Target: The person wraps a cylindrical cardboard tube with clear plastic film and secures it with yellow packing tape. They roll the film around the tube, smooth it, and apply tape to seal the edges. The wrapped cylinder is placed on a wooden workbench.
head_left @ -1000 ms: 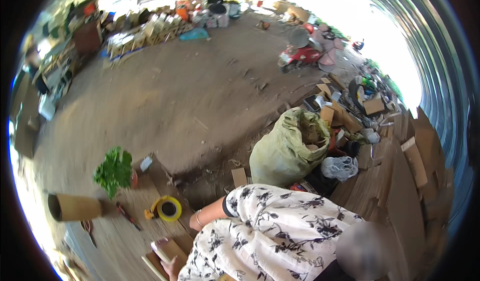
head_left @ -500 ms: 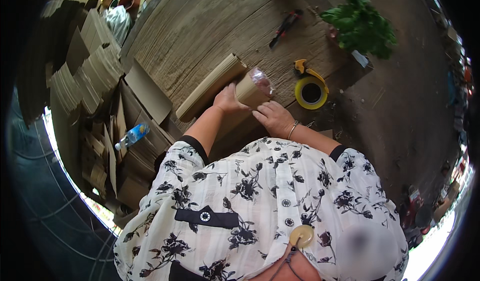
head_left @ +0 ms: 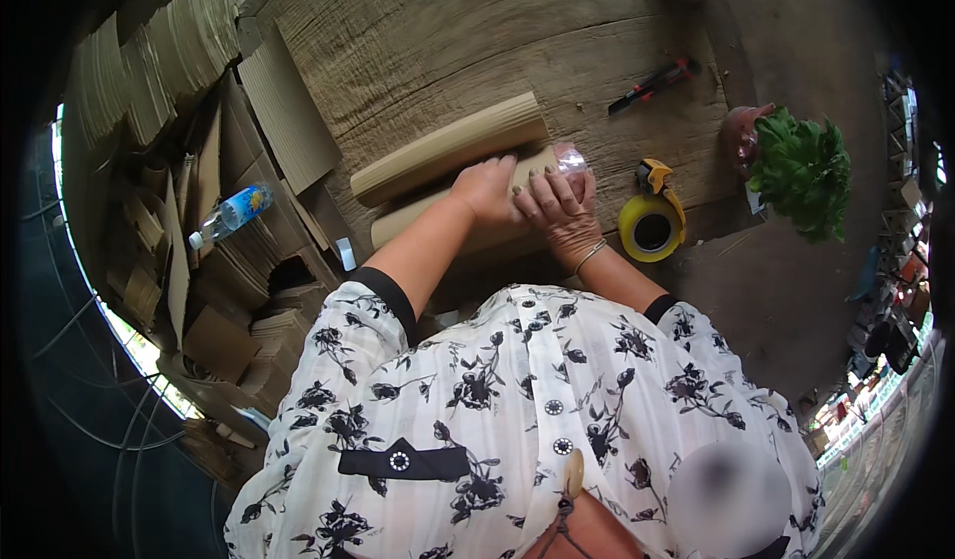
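Observation:
Both hands are on the nearer of two corrugated cardboard rolls [head_left: 400, 223], which lies on the wooden table. My left hand [head_left: 485, 191] is closed over its middle, fingertips pointing to the far side. Right beside it, my right hand [head_left: 560, 211] curls its fingers over the roll close to the right end and wears a bracelet at the wrist. Clear, pinkish plastic wrap [head_left: 570, 158] sticks out of that end. What lies under the palms is hidden. A second cardboard roll [head_left: 448, 149] lies just beyond, almost parallel to the first.
Right of my hands lie a yellow tape roll [head_left: 625, 229] with a yellow-and-black dispenser [head_left: 657, 175] and a red-and-black utility knife [head_left: 654, 87]. A leafy plant [head_left: 801, 173] in a pinkish pot stands farther right. Stacked cardboard [head_left: 179, 57] and a plastic bottle [head_left: 231, 215] are at left.
My right hand has moved from the near edge of the roll to over its right end, closer to my left hand. The view has shifted, and both rolls lie flatter across it.

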